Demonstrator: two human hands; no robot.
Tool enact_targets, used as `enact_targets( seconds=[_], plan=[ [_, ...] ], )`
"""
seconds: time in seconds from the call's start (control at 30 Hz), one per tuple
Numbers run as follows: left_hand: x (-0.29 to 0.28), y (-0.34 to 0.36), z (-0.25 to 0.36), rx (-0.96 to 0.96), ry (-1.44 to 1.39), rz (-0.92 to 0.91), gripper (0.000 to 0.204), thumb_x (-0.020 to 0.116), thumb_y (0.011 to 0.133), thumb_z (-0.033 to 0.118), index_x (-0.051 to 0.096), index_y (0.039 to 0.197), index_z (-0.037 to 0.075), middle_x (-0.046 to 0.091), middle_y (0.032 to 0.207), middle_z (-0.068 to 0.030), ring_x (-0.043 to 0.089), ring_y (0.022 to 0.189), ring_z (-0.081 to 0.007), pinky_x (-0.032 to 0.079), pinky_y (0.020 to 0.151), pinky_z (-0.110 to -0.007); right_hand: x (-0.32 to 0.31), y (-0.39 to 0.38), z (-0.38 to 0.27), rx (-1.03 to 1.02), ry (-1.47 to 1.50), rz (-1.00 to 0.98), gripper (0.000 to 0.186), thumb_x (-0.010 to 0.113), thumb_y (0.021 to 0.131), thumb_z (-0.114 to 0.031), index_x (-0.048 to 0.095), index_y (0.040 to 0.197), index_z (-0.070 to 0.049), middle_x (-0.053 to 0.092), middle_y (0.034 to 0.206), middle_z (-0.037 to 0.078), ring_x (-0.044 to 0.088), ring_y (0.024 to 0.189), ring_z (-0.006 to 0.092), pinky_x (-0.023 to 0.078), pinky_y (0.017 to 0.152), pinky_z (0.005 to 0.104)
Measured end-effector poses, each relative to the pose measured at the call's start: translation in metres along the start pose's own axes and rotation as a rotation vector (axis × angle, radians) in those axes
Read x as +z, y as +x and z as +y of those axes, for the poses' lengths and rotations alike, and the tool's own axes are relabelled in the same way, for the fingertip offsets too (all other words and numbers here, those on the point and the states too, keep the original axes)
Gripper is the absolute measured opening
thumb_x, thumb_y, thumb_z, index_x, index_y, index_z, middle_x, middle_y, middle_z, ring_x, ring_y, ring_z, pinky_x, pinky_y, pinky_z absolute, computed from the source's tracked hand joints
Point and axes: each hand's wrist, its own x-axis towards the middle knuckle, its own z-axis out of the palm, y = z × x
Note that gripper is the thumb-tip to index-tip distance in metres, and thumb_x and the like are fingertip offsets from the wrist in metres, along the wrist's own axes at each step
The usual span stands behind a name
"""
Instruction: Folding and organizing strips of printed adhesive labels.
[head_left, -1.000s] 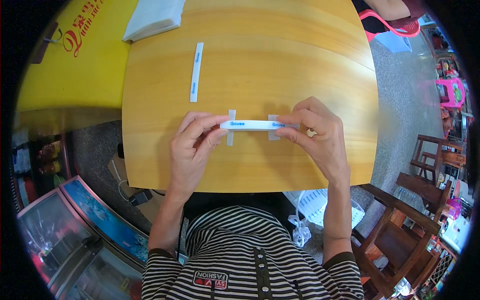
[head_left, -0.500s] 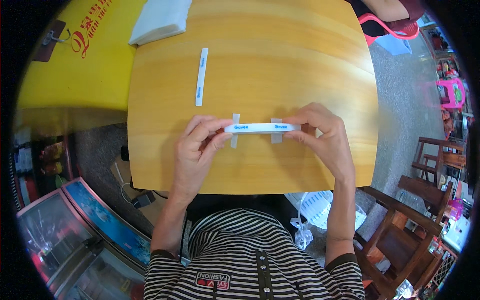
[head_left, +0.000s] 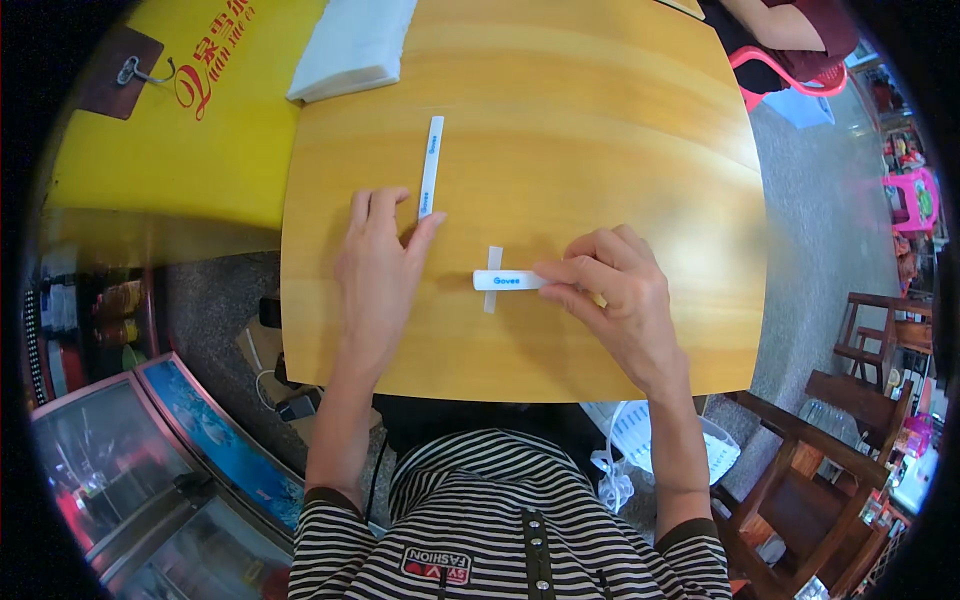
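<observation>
Short white strip (head_left: pixel 508 280) pinched at its right end by right hand (head_left: pixel 610 295), crossed over a tape piece (head_left: pixel 492 278) mid-tabletop (head_left: pixel 620 130), left hand (head_left: pixel 378 262) spread flat left of it, fingertips touched to long strip (head_left: pixel 430 166)

The light is bright and even daylight, soft, without hard glare. The wooden desk (head_left: pixel 560 150) is clear and sharp in the middle, and only faint, short shadows lie under the fingers (head_left: pixel 400 215). Far from the fingers, straight edges bend strongly, and a black round border closes the corners.
</observation>
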Motion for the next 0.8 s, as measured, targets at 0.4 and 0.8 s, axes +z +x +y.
enact_targets(
  seconds=[0.4,0.8],
  plan=[
    [0.006,0.021,-0.01,-0.073,-0.271,-0.093,0.008,0.068,0.085,0.002,0.06,0.087,0.001,0.058,0.088,-0.0051,0.06,0.074,-0.0157,0.048,0.064,-0.031,-0.004,0.006,-0.004,0.009,0.106,0.124,0.021,0.078,0.075,-0.016,0.071,0.095,-0.01,0.065,0.096,0.005,0.059,0.093,0.0251,0.046,0.081,0.0389],
    [-0.052,-0.043,0.04,-0.043,-0.925,-0.547,0.008,0.071,0.087,0.001,0.066,0.093,0.001,0.064,0.084,0.0004,0.057,0.076,-0.0056,0.046,0.066,-0.021,-0.025,-0.013,-0.043,-0.285,-0.15,-0.002,0.029,0.08,0.07,-0.017,0.072,0.098,-0.011,0.067,0.1,0.003,0.062,0.094,0.023,0.046,0.09,0.0419]
  ],
)
